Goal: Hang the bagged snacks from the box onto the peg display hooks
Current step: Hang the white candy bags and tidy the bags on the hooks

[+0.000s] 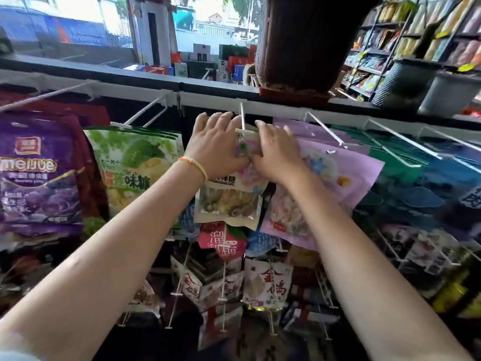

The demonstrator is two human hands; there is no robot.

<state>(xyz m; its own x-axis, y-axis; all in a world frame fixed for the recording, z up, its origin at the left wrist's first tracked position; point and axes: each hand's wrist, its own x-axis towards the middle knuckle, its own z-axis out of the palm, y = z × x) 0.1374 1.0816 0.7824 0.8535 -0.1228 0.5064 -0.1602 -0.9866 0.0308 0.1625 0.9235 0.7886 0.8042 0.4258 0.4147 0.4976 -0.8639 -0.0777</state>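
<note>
I have both hands up at the top rail of the display, one on each side of a white hook point(243, 121) that sticks out from the rail toward me. My left hand point(214, 142) sits just left of the hook, fingers curled over the upper edge of a snack bag point(229, 199) and reaching behind it. My right hand point(276, 149) sits just right of the hook, its fingers pressed on the same bag's top; whether the thumb pinches it I cannot tell.

The bag hangs straight down below my hands, long side vertical, with its top edge right at the hook's crossbar tip. Its hang hole is hidden under my fingers, so I cannot say whether the hook has gone through yet.

What matters, as I judge it, is that the hook's length points from the rail out at me, so the bag's top has to travel away from me along the hook toward the rail. Both hands are about equally near; the left is a touch deeper.

A green bag point(135, 162) hangs on the next hook left, a lilac bag point(346, 173) just right.
</note>
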